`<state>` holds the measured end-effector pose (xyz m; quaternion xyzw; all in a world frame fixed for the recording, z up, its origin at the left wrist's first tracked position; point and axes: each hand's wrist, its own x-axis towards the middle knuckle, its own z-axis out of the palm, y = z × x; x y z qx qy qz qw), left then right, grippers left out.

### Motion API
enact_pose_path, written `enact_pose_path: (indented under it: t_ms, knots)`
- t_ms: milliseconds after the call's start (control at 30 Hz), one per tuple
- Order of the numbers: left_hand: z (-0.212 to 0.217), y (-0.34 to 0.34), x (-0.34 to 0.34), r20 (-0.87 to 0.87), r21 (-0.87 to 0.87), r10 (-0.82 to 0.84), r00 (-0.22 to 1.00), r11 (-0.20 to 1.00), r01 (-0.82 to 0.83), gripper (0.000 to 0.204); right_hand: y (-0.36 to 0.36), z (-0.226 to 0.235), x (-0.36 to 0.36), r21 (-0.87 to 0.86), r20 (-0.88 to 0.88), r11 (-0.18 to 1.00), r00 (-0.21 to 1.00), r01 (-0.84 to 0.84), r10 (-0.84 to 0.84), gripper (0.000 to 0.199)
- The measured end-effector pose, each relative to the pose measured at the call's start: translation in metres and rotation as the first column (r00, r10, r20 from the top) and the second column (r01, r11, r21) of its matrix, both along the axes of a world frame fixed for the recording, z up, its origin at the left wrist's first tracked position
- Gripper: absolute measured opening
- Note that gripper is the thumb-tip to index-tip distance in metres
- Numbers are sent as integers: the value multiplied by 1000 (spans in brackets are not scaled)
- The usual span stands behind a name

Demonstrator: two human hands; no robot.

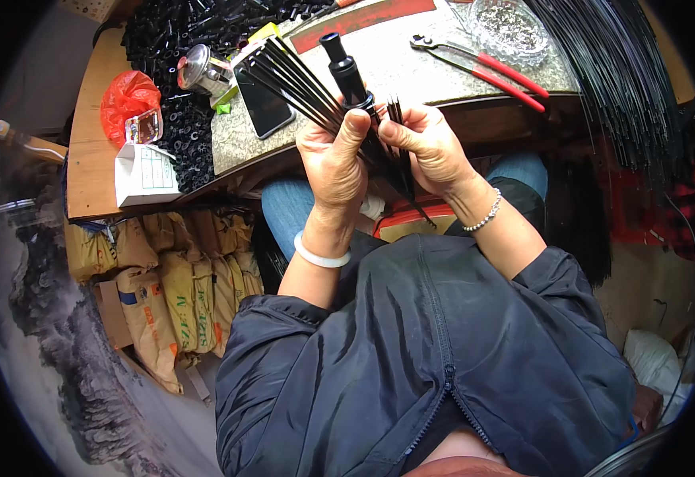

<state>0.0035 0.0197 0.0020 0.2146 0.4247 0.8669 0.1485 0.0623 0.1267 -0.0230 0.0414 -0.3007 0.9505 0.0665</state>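
My left hand (335,163) is closed round a black stepped plastic tube (344,70) that stands up between my hands, thumb pressed near its lower collar. A fan of thin black umbrella ribs (290,79) spreads up and left from the same grip. Close against it, my right hand (436,153) pinches the tips of a few more thin black ribs (396,109) at the collar, thumb against forefinger. Dark rib lengths run down below both hands over my lap. How the ribs meet the collar is largely covered by my fingers.
Red-handled pliers (483,73) and a glass dish of small metal parts (509,32) lie right. Long black rods (614,87) hang over the right edge. Leftward are a phone (265,103), a lidded jar (204,70), black plastic parts (192,143), a red bag (129,103) and a white box (145,175).
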Motion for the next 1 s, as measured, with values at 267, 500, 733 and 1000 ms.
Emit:
enact_pose_path:
  t_ms: [267,500,733,1000]
  knots:
    - [2,-1,-1,28,-65,10,1000,998,-8,40,-8,0,-3,-6,58,998,996,65,-64,18]
    - [6,-2,0,26,24,22,999,999,-22,23,0,1,-4,61,55,997,997,-48,45,18]
    - [12,0,4,55,0,50,997,999,-50,20,-5,1,-7,120,68,992,997,32,-40,13]
    - [5,-1,4,-4,-46,63,998,997,-63,32,-9,3,-5,118,50,992,997,44,-50,15]
